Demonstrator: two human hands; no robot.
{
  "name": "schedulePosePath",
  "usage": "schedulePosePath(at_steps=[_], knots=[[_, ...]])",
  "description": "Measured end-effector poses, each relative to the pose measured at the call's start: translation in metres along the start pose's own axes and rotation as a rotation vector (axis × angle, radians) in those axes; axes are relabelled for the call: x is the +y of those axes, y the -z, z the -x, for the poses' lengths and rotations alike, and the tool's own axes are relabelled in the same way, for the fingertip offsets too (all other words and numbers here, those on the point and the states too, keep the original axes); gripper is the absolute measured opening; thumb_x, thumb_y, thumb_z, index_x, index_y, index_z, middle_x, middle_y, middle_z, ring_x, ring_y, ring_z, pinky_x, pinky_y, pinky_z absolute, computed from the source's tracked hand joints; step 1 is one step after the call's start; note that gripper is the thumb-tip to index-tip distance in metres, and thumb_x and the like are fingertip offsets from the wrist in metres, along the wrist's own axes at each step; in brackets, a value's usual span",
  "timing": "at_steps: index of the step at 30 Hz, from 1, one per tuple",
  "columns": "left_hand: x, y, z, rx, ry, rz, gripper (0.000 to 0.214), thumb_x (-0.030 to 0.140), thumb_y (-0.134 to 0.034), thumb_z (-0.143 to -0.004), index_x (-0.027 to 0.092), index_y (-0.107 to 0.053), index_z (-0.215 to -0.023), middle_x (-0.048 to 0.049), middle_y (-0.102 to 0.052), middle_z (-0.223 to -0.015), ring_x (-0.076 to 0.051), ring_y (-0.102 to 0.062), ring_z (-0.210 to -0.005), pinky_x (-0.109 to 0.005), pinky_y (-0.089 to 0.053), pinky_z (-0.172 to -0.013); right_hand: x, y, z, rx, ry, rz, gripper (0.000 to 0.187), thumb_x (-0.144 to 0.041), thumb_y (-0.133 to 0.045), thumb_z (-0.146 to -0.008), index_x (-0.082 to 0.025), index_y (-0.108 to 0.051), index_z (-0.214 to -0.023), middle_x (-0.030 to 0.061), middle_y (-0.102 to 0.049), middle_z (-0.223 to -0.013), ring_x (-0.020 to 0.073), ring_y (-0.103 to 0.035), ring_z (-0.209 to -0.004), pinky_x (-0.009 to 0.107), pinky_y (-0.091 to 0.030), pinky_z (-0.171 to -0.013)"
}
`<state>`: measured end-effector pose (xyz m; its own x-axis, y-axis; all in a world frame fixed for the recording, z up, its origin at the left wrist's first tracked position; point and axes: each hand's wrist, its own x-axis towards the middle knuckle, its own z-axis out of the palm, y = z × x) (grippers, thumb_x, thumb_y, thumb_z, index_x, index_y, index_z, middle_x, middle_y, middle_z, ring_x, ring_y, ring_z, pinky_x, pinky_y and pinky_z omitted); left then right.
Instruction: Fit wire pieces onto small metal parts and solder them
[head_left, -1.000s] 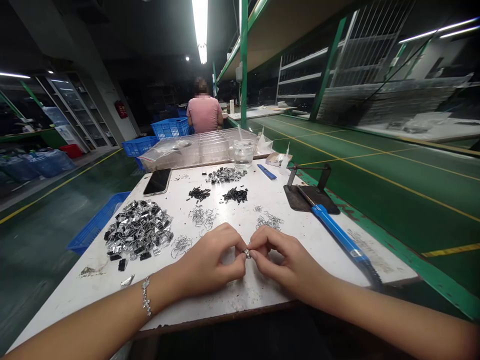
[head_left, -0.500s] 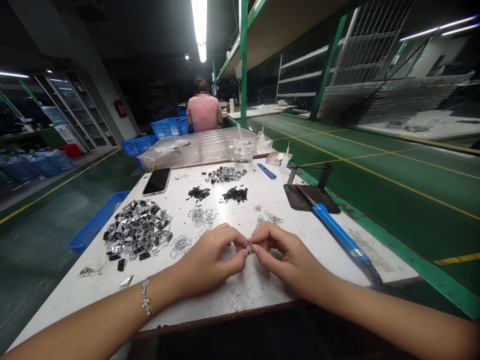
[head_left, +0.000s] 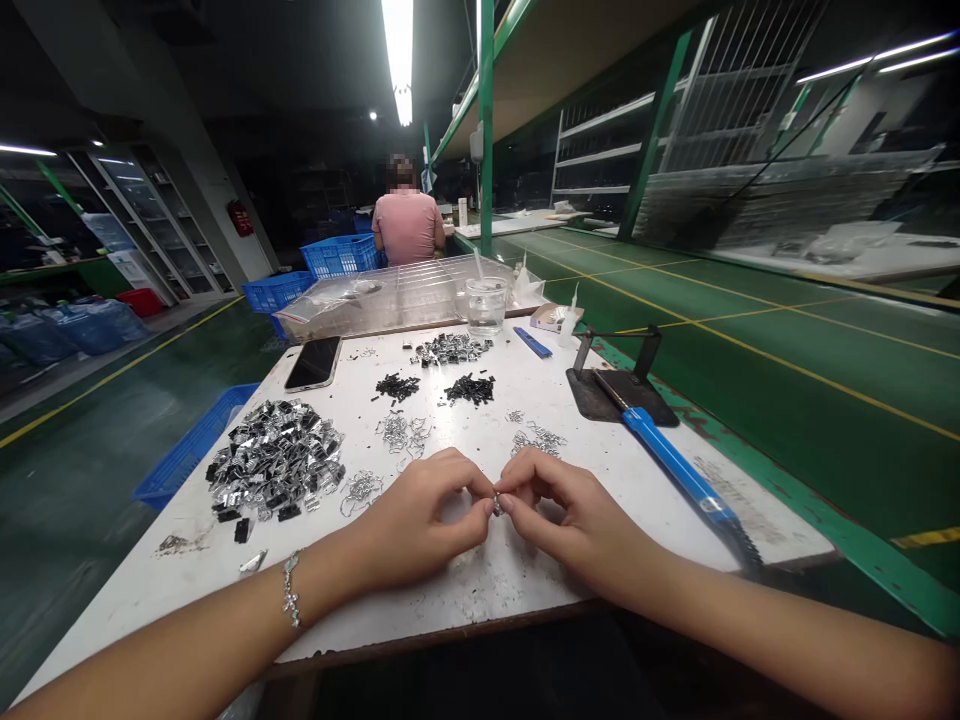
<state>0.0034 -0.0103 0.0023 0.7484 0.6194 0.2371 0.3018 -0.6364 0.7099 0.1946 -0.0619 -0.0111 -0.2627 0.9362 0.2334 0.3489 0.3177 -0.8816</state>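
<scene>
My left hand (head_left: pixel 416 520) and my right hand (head_left: pixel 574 515) meet over the near middle of the white table (head_left: pixel 637 480). Both pinch one small silver metal part (head_left: pixel 496 503) between their fingertips, just above the tabletop. A silver bracelet sits on my left wrist. To the left lies a big heap of shiny metal clips (head_left: pixel 276 460). Small piles of wire pieces (head_left: pixel 405 432) and more wire pieces (head_left: pixel 538 440) lie just beyond my hands. Two little heaps of black parts (head_left: pixel 471 389) lie farther back.
A phone (head_left: pixel 315 362) lies at the table's back left. A blue-handled tool on a black base (head_left: pixel 637 405) lies at the right edge. A glass cup (head_left: pixel 486 303) and a clear plastic tray (head_left: pixel 390 295) stand behind. A person in pink (head_left: pixel 409 225) sits beyond; blue crates (head_left: pixel 191 445) stand on the left.
Both hands keep pinching the small silver part and only shift their fingers slightly. Nothing else on the table has moved.
</scene>
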Motion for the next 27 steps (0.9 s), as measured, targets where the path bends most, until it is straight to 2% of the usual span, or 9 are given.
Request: schedulePosePath(at_steps=[8,27], knots=[[-0.0006,0.0011,-0.0001,-0.042,-0.029,0.010,0.010,0.012,-0.055,-0.081,0.018,-0.060,-0.087,0.0006,-0.059,-0.084,-0.013,-0.054,-0.082,-0.024,-0.041,-0.076,-0.0006,0.0005,-0.0001,-0.001,0.013,0.000,0.006,-0.025,-0.051,-0.089,-0.019,-0.052,-0.086,-0.0017,-0.051,-0.072,0.0126,-0.049,-0.066,0.025,-0.040,-0.062],[0.0019,-0.0011,0.0015,-0.008,0.009,0.009,0.007,0.011,-0.056,-0.077,0.019,-0.056,-0.079,0.0017,-0.056,-0.079,-0.013,-0.052,-0.079,-0.024,-0.040,-0.073,-0.0025,-0.0005,0.0015,-0.012,0.037,0.024,0.008,-0.025,-0.051,-0.087,-0.018,-0.052,-0.089,0.0009,-0.054,-0.075,0.0145,-0.051,-0.067,0.028,-0.041,-0.061]])
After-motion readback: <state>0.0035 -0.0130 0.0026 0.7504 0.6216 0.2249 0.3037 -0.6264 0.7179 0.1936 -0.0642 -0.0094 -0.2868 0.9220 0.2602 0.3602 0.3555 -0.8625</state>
